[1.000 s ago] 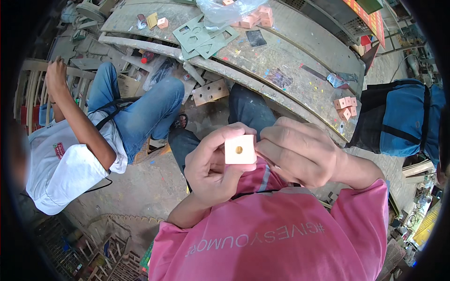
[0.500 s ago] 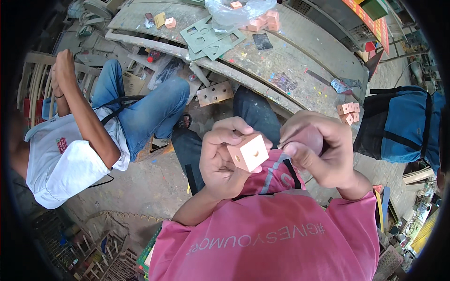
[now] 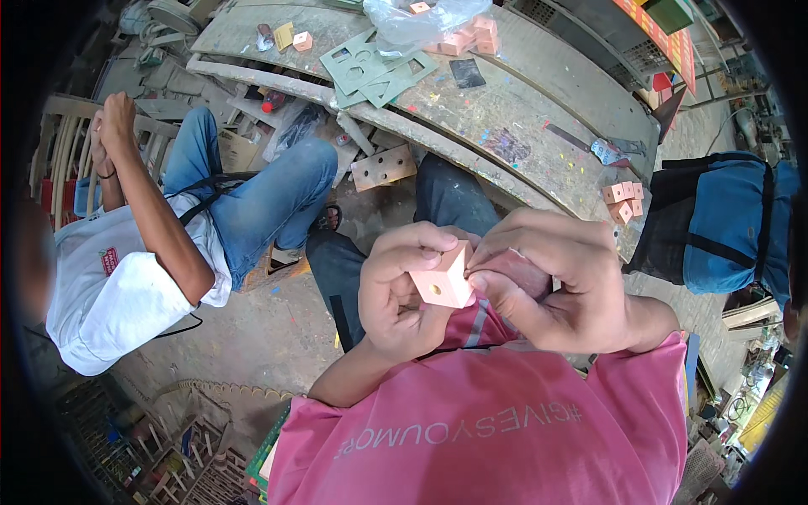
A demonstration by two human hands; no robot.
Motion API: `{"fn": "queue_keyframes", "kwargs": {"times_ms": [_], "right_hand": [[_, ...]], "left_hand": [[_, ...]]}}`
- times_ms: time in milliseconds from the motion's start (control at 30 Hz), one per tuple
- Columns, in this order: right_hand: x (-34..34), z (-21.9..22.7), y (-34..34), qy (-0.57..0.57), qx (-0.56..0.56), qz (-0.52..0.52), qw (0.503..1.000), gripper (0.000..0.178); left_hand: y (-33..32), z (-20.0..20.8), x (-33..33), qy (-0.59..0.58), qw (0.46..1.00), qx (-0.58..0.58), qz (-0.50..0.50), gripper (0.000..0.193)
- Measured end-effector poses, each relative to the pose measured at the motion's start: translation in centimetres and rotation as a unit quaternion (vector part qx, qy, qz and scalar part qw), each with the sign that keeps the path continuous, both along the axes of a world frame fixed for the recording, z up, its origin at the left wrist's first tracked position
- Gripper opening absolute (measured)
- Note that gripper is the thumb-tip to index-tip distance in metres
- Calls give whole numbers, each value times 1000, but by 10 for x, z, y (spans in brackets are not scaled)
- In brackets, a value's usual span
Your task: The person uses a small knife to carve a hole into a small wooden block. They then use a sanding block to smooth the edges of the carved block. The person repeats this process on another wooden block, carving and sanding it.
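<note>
My left hand (image 3: pixel 392 295) is closed around a pale pinkish wooden cube (image 3: pixel 443 284), fingers on its far side and thumb below. A round hole shows in the face toward me. Pinched in my right hand (image 3: pixel 581 290) is a curled piece of reddish-brown sandpaper (image 3: pixel 520 271). Its tip and the right fingertips meet the cube's right side, where the exact contact is hidden by the fingers. Both hands are held close together in front of my pink shirt.
Ahead runs a paint-spotted workbench (image 3: pixel 539 151) bearing green stencil sheets (image 3: pixel 370 71), a plastic bag (image 3: pixel 421 25) and a dark square sheet (image 3: pixel 468 73). Several similar cubes (image 3: pixel 623 195) are piled at its right end. On my left sits a co-worker (image 3: pixel 143 261); another person (image 3: pixel 724 223) is at right.
My right hand has moved left with the sandpaper, up against the cube. The left hand has turned the cube so that a different holed face shows.
</note>
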State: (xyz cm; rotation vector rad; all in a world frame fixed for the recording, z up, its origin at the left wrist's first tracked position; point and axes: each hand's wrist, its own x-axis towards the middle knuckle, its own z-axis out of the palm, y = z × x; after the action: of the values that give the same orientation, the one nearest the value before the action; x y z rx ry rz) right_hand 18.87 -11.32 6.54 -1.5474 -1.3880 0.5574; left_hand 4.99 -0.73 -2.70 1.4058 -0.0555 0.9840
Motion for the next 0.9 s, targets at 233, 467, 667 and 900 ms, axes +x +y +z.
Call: {"fn": "queue_keyframes", "kwargs": {"times_ms": [233, 467, 667, 900], "right_hand": [[-5, -17, 3, 56, 67, -4, 996, 17], [19, -8, 7, 7, 131, 177, 976, 27], [24, -9, -8, 40, 72, -5, 997, 11], [-8, -41, -26, 334, 96, -180, 920, 14]], "left_hand": [[4, 1, -7, 80, 994, 39, 59, 38], [13, 17, -16, 143, 882, -371, -252, 48], [17, 8, -15, 92, 842, -420, -326, 47], [15, -2, -6, 38, 864, -369, -340, 32]]}}
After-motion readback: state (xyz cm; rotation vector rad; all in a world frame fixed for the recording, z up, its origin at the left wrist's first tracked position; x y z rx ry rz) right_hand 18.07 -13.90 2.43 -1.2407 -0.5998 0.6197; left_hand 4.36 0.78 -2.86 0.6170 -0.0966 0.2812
